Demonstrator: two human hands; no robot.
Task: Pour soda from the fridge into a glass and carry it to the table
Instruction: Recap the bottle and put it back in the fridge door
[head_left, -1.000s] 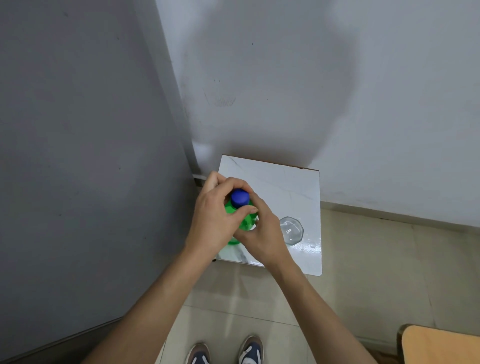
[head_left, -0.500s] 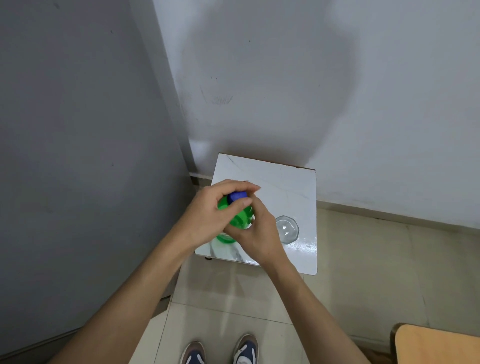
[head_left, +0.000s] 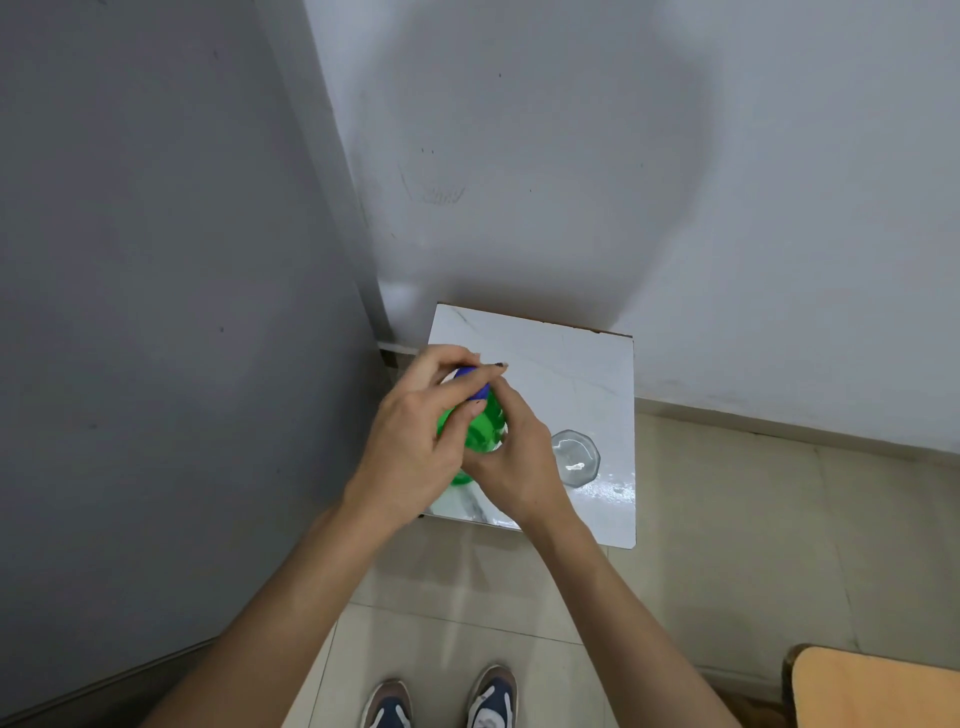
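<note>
A green soda bottle (head_left: 480, 428) with a blue cap (head_left: 474, 384) stands on a small white table (head_left: 566, 364). My left hand (head_left: 415, 441) curls over the top of the bottle, its fingers and thumb round the cap. My right hand (head_left: 519, 452) grips the bottle's body from the right. An empty clear glass (head_left: 575, 457) stands on the table just right of my right hand. Most of the bottle is hidden by my hands.
The small table sits in a corner between a grey wall (head_left: 156, 312) on the left and a white wall (head_left: 675, 182) behind. A tiled floor (head_left: 779, 545) lies to the right. A wooden tabletop corner (head_left: 883, 691) shows at bottom right. My shoes (head_left: 441, 701) are below.
My left hand has turned over the cap, its fingers now reaching further across the top. The view has shifted slightly; bottle and glass stay in place.
</note>
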